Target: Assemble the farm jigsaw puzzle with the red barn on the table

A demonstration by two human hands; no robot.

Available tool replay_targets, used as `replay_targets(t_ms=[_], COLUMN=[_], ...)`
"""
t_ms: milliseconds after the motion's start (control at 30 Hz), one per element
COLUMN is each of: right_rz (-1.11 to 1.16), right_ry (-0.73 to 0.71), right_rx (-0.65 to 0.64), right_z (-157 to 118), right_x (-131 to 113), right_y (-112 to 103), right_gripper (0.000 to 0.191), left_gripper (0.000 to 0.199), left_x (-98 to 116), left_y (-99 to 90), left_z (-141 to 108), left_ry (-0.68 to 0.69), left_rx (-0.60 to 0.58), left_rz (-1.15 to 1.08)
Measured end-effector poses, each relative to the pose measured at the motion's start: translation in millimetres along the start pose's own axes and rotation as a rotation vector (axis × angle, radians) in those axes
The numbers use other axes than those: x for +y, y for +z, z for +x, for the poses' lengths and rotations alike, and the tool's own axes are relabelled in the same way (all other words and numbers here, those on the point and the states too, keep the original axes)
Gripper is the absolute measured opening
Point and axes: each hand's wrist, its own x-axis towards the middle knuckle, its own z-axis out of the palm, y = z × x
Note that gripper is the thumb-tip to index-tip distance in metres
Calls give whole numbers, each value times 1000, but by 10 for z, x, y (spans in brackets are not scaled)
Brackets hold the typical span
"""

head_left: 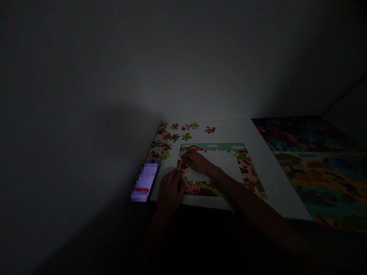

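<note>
Red puzzle piece (179,163) between left hand (169,189), right hand (195,160).

We see a colourful, rectangular jigsaw puzzle border (247,168) lying flat on a white surface (275,194), with a red roof and blue sky along its far edge. Loose green, red and brown interlocking pieces (171,136) cluster beyond its far-left corner; one reddish piece (210,130) lies apart.

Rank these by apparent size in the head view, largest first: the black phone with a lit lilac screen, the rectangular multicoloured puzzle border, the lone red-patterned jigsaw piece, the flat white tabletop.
1. White tabletop
2. Puzzle border
3. Phone
4. Lone jigsaw piece, clearly smallest
</note>
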Motion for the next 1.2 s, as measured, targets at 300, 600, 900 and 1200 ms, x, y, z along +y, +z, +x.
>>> replay_targets(t_ms=[300,600,900,1200], right_rz=[121,197,284,256], right_ry=[74,293,352,313], right_rx=[-28,29,35,17], right_z=[-20,-11,5,1], right_x=[-52,-77,-100,-68], right_y=[4,65,61,67], right_gripper=[19,32,29,24], left_gripper=[32,34,36,37], left_x=[21,43,60,35], left_y=[-38,-70,-66,-74], left_z=[8,44,40,31], left_ry=[13,-23,-65,-47], left_rx=[-7,-26,-22,-40], left_rz=[-17,-12,-11,-8])
